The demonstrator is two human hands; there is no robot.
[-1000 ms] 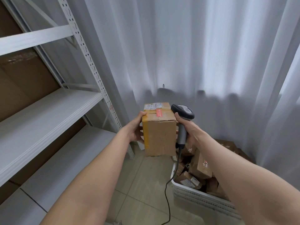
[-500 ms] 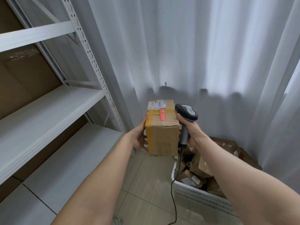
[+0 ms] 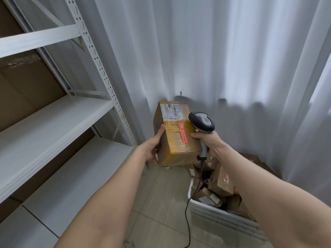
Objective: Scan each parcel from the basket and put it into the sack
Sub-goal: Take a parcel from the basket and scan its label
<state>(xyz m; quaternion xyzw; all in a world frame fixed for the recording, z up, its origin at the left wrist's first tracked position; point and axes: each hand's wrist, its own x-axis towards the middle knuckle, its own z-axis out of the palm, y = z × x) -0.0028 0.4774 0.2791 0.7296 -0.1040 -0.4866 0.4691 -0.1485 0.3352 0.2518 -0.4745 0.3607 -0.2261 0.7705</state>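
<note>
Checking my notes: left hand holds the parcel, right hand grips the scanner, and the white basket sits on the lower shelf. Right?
Not quite: the head view shows the white basket on the tiled floor, right of the shelving, not on a shelf. The left hand does hold the parcel and the right hand does grip the scanner.

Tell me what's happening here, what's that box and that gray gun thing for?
A person is scanning deliveries. The left hand holds a brown cardboard parcel up in the air, with its white barcode label facing up. The right hand grips a gray handheld scanner right beside the parcel, ready to read that label. More parcels wait in the white basket on the floor below.
</note>
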